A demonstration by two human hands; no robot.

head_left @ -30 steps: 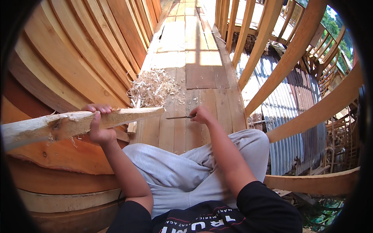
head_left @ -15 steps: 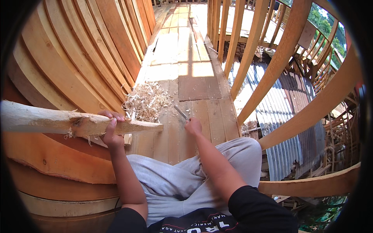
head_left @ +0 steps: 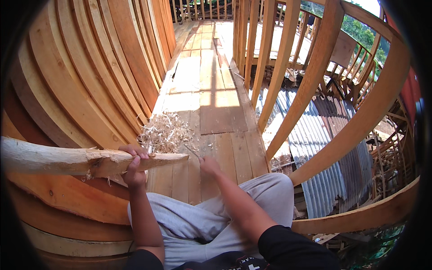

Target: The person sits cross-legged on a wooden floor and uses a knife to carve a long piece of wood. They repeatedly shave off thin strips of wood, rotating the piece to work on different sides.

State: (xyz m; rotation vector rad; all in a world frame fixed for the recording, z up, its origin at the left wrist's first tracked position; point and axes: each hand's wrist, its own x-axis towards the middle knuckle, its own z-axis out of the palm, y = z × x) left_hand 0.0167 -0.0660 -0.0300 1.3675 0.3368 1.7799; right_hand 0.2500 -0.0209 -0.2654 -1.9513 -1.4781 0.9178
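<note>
A pale, peeled wooden pole comes in from the left and narrows to a carved point ahead of my lap. My left hand is wrapped round it a little short of the tapered end, fingers over the top. Just right of that tip, my right hand is closed on the handle of a knife. Its thin blade slants up and left, apart from the wood as far as I can tell. The handle is hidden in my fist.
Curled wood shavings are heaped on the plank floor beyond the pole. A board wall rises at left. Wooden railing posts line the right side, with a corrugated metal roof below. My grey-trousered legs are folded beneath my arms.
My right hand has moved left with the knife, closer to the pole's tip. My left hand keeps its grip. The view has tilted up somewhat, showing more of the far walkway.
</note>
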